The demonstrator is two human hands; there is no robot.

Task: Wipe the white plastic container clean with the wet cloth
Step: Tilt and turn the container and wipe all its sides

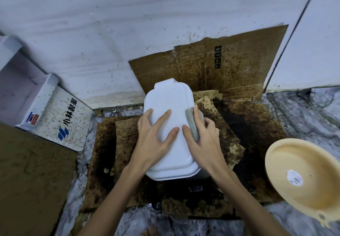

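The white plastic container [171,98] lies with its broad flat face up on stained cardboard at the centre. My left hand [156,134] rests flat on that face with fingers spread. My right hand [204,140] grips a folded grey wet cloth [193,123] and presses it against the container's right side. The cloth's lower part is hidden under my fingers.
Dirty brown cardboard [230,66] leans on the white wall behind and covers the floor [257,129] under the container. A pale yellow plastic basin [303,177] sits at the right. A white printed box [60,118] stands at the left, with a brown board [31,177] beside it.
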